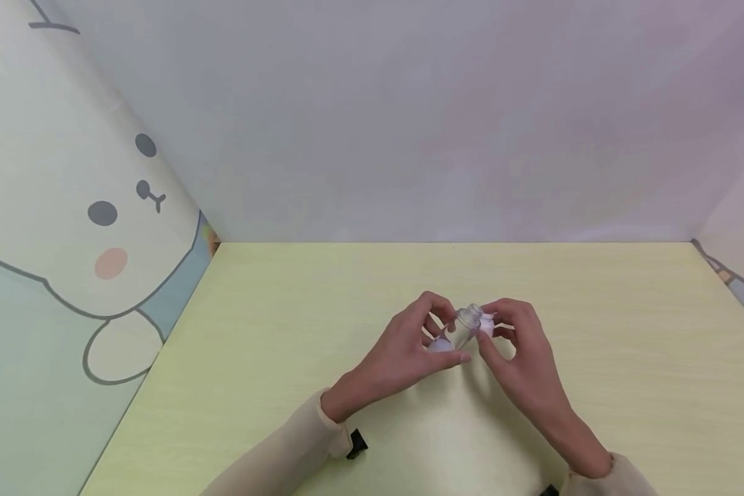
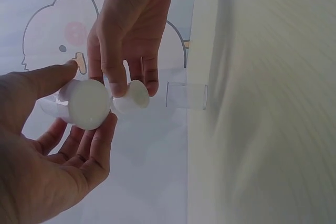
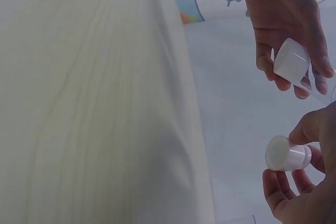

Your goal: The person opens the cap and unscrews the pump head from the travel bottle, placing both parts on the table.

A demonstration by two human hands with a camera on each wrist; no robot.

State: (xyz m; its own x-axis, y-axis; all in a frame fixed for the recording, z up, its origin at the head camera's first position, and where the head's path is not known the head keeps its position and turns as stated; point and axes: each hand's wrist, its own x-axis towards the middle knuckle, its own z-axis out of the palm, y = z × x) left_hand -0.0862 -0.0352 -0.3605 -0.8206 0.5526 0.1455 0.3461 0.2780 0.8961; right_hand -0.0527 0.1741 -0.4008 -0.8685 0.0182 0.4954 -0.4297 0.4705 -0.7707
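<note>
Tilted in my left hand (image 1: 409,341) is a small clear bottle (image 1: 461,332) with a white base; its narrow clear neck points up and away. In the left wrist view the round underside of the base (image 2: 90,105) shows between thumb and fingers. Just right of the bottle, my right hand (image 1: 523,351) pinches a small white cap (image 1: 486,324). That cap (image 3: 286,153) has a wider rim facing down in the right wrist view. My left hand (image 3: 286,19) is above it there, with the white base (image 3: 292,60) in its grip.
A clear open cylinder (image 2: 187,96) stands on the pale wood-grain table (image 1: 273,303), seen in the left wrist view. A plain pale wall (image 1: 409,124) rises behind the table. Cartoon-printed panels (image 1: 49,172) flank it. A small black piece (image 1: 357,444) sits at the left cuff.
</note>
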